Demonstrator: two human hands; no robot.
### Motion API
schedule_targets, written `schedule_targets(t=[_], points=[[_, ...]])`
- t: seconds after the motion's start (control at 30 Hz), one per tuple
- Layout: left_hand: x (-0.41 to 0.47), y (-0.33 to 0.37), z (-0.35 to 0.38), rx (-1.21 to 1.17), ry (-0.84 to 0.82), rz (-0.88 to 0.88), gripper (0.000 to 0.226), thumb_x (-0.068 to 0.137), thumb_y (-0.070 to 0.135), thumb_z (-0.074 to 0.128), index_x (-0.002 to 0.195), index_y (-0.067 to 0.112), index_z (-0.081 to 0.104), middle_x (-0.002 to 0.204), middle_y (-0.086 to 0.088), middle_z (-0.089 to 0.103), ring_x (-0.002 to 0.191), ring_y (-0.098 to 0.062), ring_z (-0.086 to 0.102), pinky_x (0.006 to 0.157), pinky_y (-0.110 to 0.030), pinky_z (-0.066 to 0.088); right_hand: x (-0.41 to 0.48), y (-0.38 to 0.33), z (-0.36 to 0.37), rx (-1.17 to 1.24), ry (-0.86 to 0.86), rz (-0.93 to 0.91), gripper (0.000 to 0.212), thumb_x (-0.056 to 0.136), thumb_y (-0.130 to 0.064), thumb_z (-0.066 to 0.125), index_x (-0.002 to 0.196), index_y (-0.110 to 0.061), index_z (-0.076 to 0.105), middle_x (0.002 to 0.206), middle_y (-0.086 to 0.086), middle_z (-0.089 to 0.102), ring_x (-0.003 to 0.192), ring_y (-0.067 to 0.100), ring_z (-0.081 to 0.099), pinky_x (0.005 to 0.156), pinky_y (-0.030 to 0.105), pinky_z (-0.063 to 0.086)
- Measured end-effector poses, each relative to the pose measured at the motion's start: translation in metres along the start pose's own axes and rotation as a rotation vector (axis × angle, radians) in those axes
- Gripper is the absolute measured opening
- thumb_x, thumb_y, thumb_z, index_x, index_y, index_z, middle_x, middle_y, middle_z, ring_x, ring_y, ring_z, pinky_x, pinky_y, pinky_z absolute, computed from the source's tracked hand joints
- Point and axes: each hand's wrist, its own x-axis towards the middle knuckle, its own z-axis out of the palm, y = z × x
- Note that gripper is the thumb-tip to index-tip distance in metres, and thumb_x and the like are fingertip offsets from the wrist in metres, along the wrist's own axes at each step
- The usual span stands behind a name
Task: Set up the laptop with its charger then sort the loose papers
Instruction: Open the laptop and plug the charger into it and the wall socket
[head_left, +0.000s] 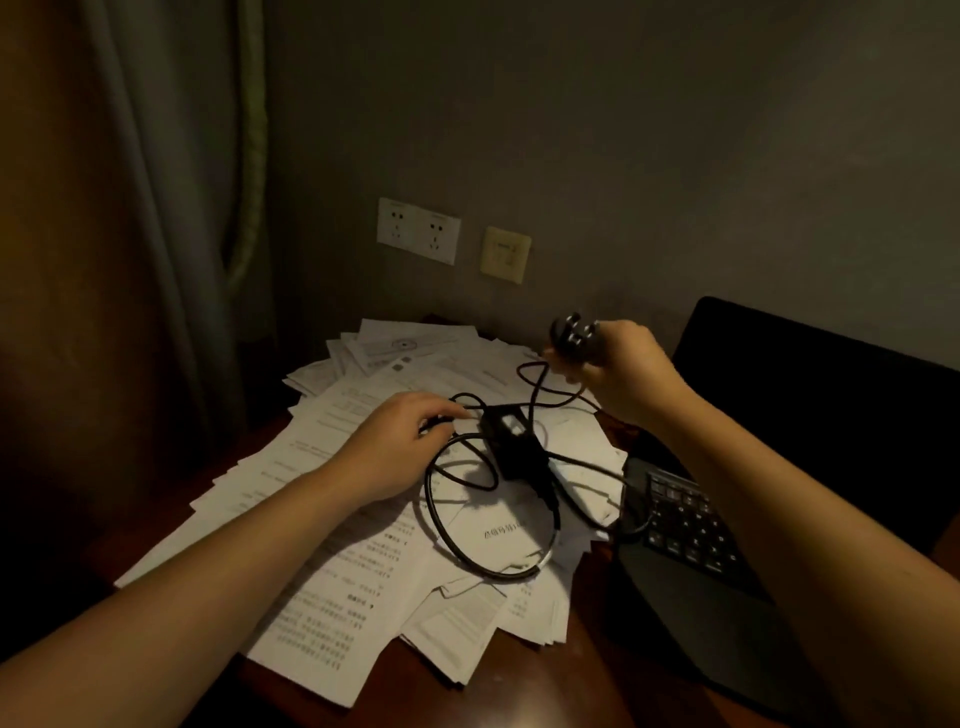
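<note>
At the far left of the frame a curtain (156, 208) hangs beside the wall. Left of centre, the left hand (400, 441) lies on the loose papers (332, 561), fingers curled around a stretch of the charger cable (430, 493). The papers spread in a slack heap over the wooden counter (571, 693). They look light and slippery and would likely slide if the cable drags. At centre the black power brick (511, 441) rests on the heap. It is probably the heaviest, stiffest part of the charger, with the springy cable looped around it. Above it, a double wall socket (418, 230) sits on the wall. Right of centre, the raised right hand (628, 371) grips the plug (574, 332) by its body, prongs clear, a sound hold for pushing in. At the right edge the open laptop (685, 525) sits on the counter.
</note>
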Motion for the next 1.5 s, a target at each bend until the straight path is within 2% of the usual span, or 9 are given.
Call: schedule_targets(t=[0.17,0.3,0.43,0.53,0.63,0.8,1.0,1.3,1.5], points=[[0.017,0.020,-0.007,-0.018,0.037,0.053,0.027,0.103,0.025,0.053,0.126,0.029,0.066,0.128,0.015,0.058,0.123,-0.003,0.046,0.101,-0.023,0.034,0.004,0.006,-0.001,0.324,0.175,0.092,0.014,0.094,-0.027,0.069,0.093,-0.013,0.073,0.080,-0.003,0.074,0.074,0.008,0.071,0.072,0.029,0.057],[0.030,0.037,-0.008,-0.097,0.030,0.036,0.028,0.101,0.030,0.054,0.127,0.036,0.063,0.133,0.014,0.056,0.125,-0.002,0.047,0.102,-0.025,0.036,0.005,-0.003,-0.004,0.310,0.252,0.001,0.004,0.093,-0.026,0.070,0.089,-0.025,0.070,0.080,-0.016,0.068,0.073,-0.011,0.064,0.064,0.008,0.046],[0.038,0.050,-0.007,-0.100,0.008,0.005,0.026,0.099,0.032,0.059,0.124,0.039,0.064,0.134,0.013,0.055,0.122,-0.007,0.052,0.098,-0.025,0.040,0.014,-0.014,-0.012,0.265,0.232,-0.075,0.021,0.089,-0.032,0.074,0.087,-0.011,0.071,0.075,0.000,0.068,0.066,0.015,0.061,0.060,0.033,0.047],[0.032,0.046,-0.005,0.062,-0.159,-0.048,0.030,0.096,0.042,0.060,0.125,0.040,0.062,0.136,0.011,0.054,0.113,-0.012,0.057,0.096,-0.030,0.049,0.022,-0.025,-0.023,0.205,0.194,-0.109,0.033,0.089,-0.035,0.074,0.078,-0.006,0.063,0.065,0.003,0.052,0.058,0.012,0.043,0.056,0.029,0.034],[0.015,0.035,0.003,0.244,-0.319,-0.030,0.042,0.092,0.055,0.056,0.133,0.048,0.054,0.144,0.008,0.047,0.131,-0.017,0.044,0.110,-0.040,0.039,0.023,-0.038,-0.033,0.196,0.089,-0.114,0.031,0.092,-0.035,0.069,0.085,-0.005,0.066,0.074,0.012,0.062,0.063,0.016,0.053,0.058,0.030,0.040],[-0.003,0.007,0.020,0.187,-0.297,-0.010,0.041,0.095,0.053,0.050,0.134,0.042,0.055,0.144,0.010,0.046,0.137,-0.013,0.036,0.114,-0.037,0.033,0.014,-0.053,-0.039,0.563,-0.165,0.170,0.021,0.099,-0.033,0.061,0.097,-0.012,0.063,0.061,-0.001,0.042,0.046,0.009,0.038,0.040,0.022,0.031],[0.009,0.003,0.028,0.005,-0.143,0.006,0.018,0.103,0.026,0.052,0.109,0.024,0.069,0.107,0.006,0.060,0.097,-0.005,0.054,0.086,-0.020,0.043,0.004,-0.040,-0.047,0.855,-0.336,0.547,0.036,0.105,-0.037,0.046,0.102,-0.006,0.065,0.059,-0.005,0.031,0.046,0.005,0.027,0.039,0.016,0.022],[0.077,0.034,0.043,-0.327,-0.206,-0.209,0.025,0.104,0.021,0.052,0.119,0.016,0.070,0.108,0.000,0.072,0.091,-0.010,0.065,0.068,-0.009,0.047,-0.016,-0.001,-0.050,0.715,-0.153,0.553,0.029,0.100,-0.028,0.058,0.089,-0.003,0.065,0.054,0.001,0.037,0.043,0.014,0.032,0.048,0.029,0.024],[0.106,0.058,0.052,-0.518,-0.132,-0.273,0.045,0.092,-0.006,0.056,0.130,0.017,0.065,0.127,0.003,0.057,0.107,-0.008,0.054,0.079,-0.017,0.046,-0.021,0.015,-0.049,1.116,-0.023,0.765,0.022,0.102,-0.029,0.056,0.089,-0.011,0.057,0.056,-0.002,0.046,0.044,0.008,0.039,0.041,0.019,0.038]])
